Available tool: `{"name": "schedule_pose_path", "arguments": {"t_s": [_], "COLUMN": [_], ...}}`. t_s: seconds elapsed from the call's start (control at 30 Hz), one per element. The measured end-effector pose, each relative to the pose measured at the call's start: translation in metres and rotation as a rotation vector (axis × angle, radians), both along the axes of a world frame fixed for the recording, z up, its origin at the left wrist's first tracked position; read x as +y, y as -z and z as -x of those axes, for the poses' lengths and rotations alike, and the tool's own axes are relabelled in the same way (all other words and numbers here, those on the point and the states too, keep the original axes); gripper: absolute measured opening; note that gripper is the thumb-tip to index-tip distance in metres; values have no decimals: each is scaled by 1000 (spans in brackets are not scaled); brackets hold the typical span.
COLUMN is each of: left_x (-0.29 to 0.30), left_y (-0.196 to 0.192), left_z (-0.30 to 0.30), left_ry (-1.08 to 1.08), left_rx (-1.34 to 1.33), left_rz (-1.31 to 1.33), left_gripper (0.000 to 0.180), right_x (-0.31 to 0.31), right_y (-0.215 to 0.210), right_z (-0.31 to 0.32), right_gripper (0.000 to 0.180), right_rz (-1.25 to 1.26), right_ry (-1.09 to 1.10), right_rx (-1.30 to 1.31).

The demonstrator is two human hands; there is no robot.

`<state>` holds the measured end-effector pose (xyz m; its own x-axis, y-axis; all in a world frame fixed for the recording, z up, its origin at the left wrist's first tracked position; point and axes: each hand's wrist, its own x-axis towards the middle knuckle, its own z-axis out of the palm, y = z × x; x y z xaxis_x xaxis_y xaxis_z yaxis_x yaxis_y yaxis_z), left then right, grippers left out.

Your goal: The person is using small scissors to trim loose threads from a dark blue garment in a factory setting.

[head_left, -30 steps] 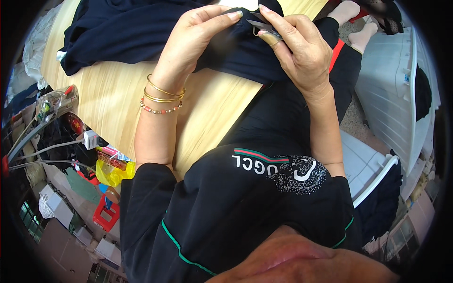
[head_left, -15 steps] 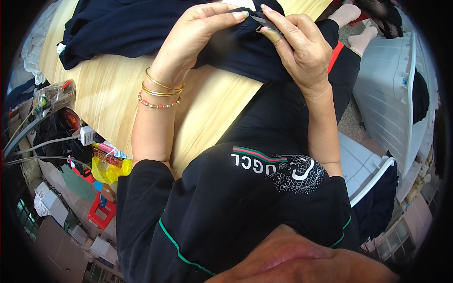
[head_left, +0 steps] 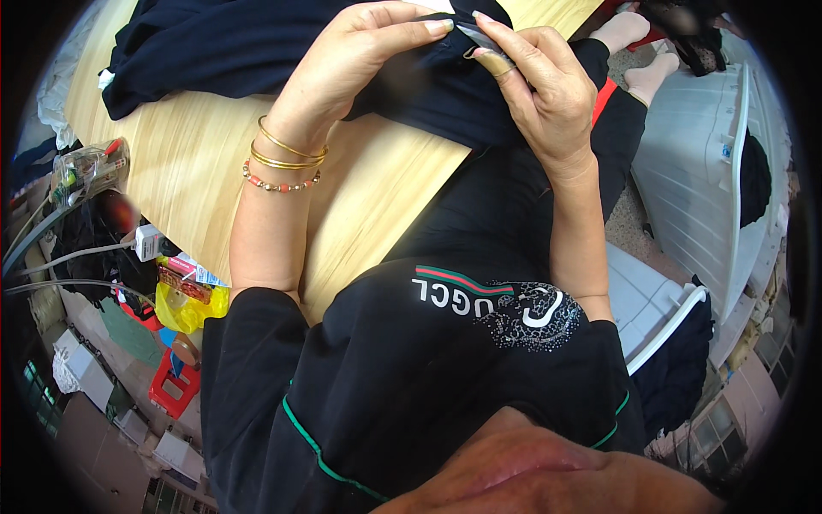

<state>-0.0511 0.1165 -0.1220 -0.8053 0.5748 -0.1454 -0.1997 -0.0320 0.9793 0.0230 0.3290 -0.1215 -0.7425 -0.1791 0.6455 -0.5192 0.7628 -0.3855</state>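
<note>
Dark navy cloth (head_left: 214, 51), seemingly a garment, lies bunched across the wooden table and hangs over its near edge. My left hand (head_left: 364, 43) pinches a fold of it between thumb and fingers. Close beside that fold, my right hand (head_left: 548, 86) is closed on small thread snips (head_left: 473, 34), whose pointed grey blades reach toward the left fingertips. A tan band (head_left: 494, 62) wraps the right thumb. The right fingertips also meet a dark strip of the cloth. Whether the blades touch the cloth I cannot tell.
The pale wooden table (head_left: 188, 171) spreads under and left of my arms. A clear container of small items (head_left: 90, 167) and a yellow bag (head_left: 193, 308) sit at the left, by a red stool (head_left: 175, 381). Large pale bins (head_left: 689, 163) stand at the right.
Both hands hold nearly the same pose at the cloth. The whole view has shifted slightly, so surroundings and forearms appear a little further left.
</note>
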Motion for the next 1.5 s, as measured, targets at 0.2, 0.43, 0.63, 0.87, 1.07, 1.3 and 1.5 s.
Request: {"name": "schedule_pose_path", "arguments": {"t_s": [0.2,0.43,0.63,0.87,1.07,1.3,1.5], "left_x": [15,24,-5,-7,12,20,14], "left_y": [-19,-42,-34,-41,-37,-37,-37], "left_z": [-11,-47,-31,-20,-22,-26,-26], "left_ry": [48,-33,-265,-207,-167,-118,-115], "left_rx": [29,599,632,60,39,29,4], "left_rz": [-120,193,314,-101,-147,-137,-157], "left_gripper": [21,14,24,22,22,23,23], "right_x": [5,26,37,27,10,8,8], "right_y": [-8,-26,-35,-7,-19,-34,-37], "right_z": [5,-13,2,26,9,7,5], "right_gripper": [39,13,8,22,33,31,29], "right_rz": [296,617,778,548,508,563,420], "right_ry": [-143,-301,-170,19,-254,-238,-214], "right_rx": [-26,-626,-444,-405,-164,-119,-74]}}
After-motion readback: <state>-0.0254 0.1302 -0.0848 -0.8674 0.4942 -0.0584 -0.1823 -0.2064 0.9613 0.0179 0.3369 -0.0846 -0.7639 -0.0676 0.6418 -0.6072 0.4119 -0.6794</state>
